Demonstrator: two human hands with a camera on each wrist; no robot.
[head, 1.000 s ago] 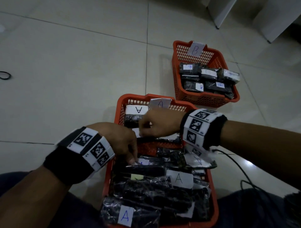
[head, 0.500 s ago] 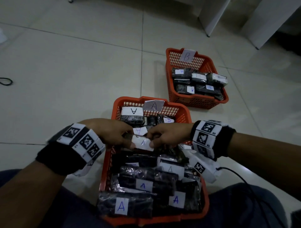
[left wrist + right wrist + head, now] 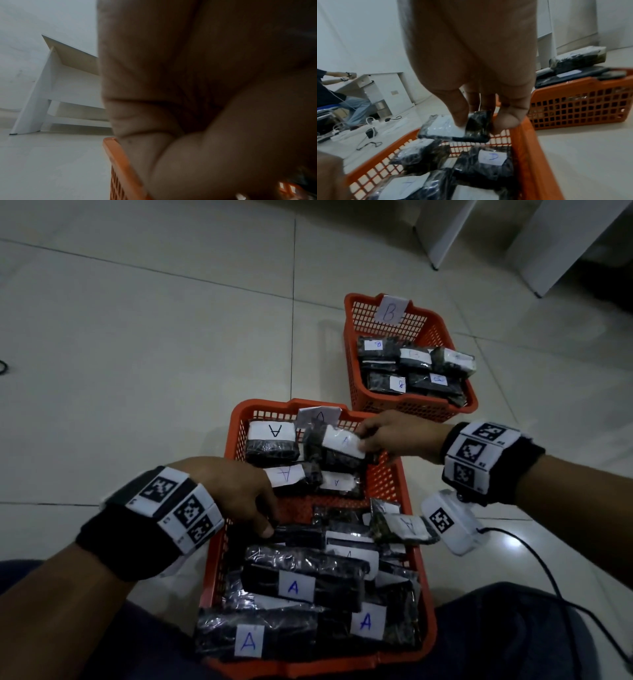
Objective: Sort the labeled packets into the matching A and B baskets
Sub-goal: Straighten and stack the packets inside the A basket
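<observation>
The right hand (image 3: 394, 436) pinches an A-labelled packet (image 3: 337, 448) over the far end of the A basket (image 3: 394, 484), palm down. The left hand (image 3: 239, 494) reaches, fingers curled, onto a dark packet (image 3: 298, 535) mid-basket; whether it grips, I cannot tell. The B basket (image 3: 442, 333) beyond looks sorted; many A packets lie heaped at the near end.

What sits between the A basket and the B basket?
Bare floor tile only; the A basket and B basket stand apart with nothing in the narrow gap, as the head view shows.
</observation>
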